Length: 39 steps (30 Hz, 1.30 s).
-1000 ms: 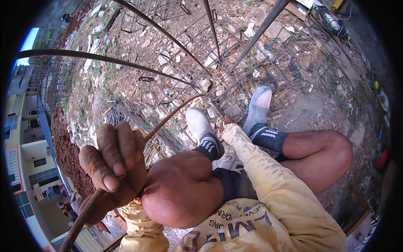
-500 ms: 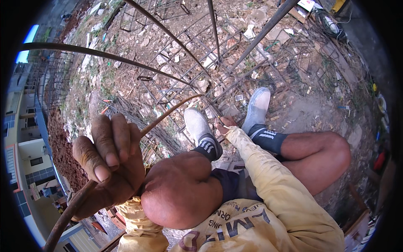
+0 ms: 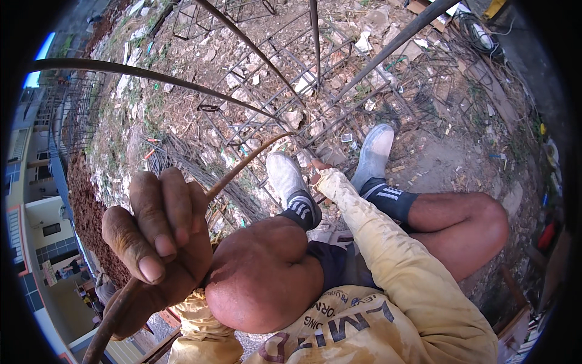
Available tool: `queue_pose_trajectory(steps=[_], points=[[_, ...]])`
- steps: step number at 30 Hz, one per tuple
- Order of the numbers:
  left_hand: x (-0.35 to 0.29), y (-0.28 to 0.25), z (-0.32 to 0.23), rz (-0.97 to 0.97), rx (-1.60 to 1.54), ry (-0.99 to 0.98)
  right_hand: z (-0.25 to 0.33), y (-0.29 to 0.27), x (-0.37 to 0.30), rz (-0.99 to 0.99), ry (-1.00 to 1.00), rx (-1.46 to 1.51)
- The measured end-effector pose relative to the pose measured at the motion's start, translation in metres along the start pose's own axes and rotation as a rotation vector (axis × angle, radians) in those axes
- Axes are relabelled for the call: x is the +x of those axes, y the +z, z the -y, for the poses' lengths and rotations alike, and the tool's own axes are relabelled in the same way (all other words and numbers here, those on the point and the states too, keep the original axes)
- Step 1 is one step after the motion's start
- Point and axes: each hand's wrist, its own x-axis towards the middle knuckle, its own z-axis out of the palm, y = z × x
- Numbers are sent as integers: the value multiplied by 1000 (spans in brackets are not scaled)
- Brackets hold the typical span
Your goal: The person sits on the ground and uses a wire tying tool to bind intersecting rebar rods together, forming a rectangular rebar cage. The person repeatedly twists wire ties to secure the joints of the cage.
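My left hand (image 3: 159, 242) is raised at the lower left, its fingers curled round a rusty steel bar (image 3: 244, 165). The bar crosses the palm and slants up toward the middle, its far end by a lattice of tied steel bars (image 3: 339, 125). Down between my shoes, my right hand (image 3: 316, 167) is close to the lattice. Only part of its fingers shows past the pale yellow cuff; they look bent in, and what they grip cannot be made out. Long dark bars (image 3: 257, 51) rise from the lattice toward the top edge.
My grey shoes (image 3: 373, 155) and bent knees flank the work. Rubble, litter and more steel frames (image 3: 227, 18) cover the ground. A heap of thin bars or wire (image 3: 194, 167) lies beyond my left hand. Coiled cable (image 3: 479, 33) is at the upper right, houses (image 3: 51, 230) at the left.
My left hand and its bar have shifted slightly down and to the right. My right hand has moved up a little and turned, so the cuff hides more of it.
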Motion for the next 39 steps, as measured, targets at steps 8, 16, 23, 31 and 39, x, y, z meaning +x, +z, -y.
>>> queue_pose_trajectory(steps=[8,16,23,31,39], points=[[-5,5,-1,27,73,-12,48,-7,4,149,378,-168],[-10,-1,1,59,-22,10,49,-25,4,569,832,1059],[-6,0,-4,37,50,-45,32,-2,-4,734,979,1927],[-15,1,-3,118,69,-46,44,-22,6,325,573,162],[-4,3,-2,352,-12,-85,34,-23,-2,656,956,1596]])
